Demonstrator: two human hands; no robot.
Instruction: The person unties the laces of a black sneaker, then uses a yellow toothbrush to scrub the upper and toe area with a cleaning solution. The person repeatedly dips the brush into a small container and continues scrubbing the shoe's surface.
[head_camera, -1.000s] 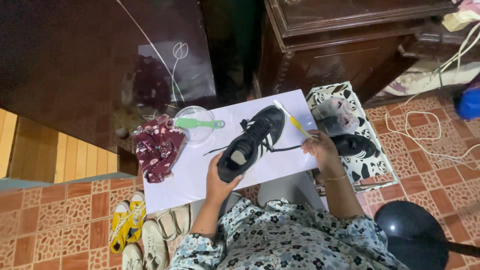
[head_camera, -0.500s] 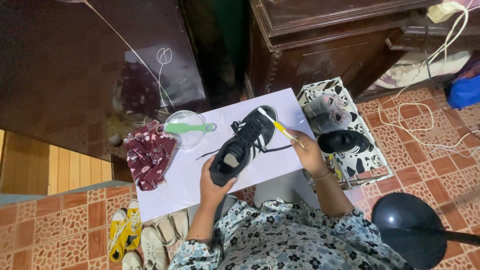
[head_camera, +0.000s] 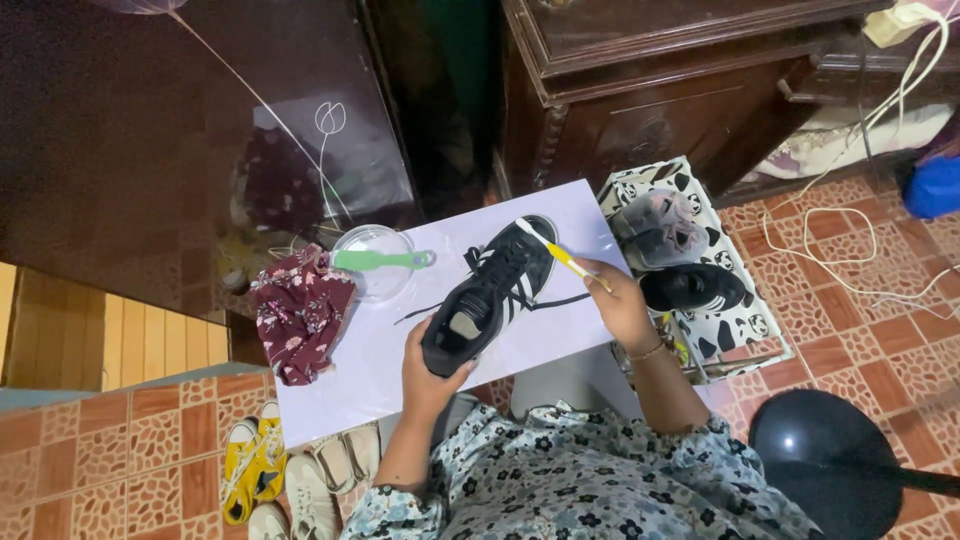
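Black sneaker with white stripes lies diagonally mid white tabletop, toe toward far edge. Left hand: grip wrapped on heel. Right hand: grip pinching yellow toothbrush, bristles at toe. Clear bowl and maroon cloth crowd left edge; bare surface along near edge

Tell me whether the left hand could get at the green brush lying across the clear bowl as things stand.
Probably not at once: the left hand is gripping the heel of the black sneaker with white stripes. The green brush lies uncovered across the clear round bowl, just beyond the sneaker, so the way looks free once the hand lets go.
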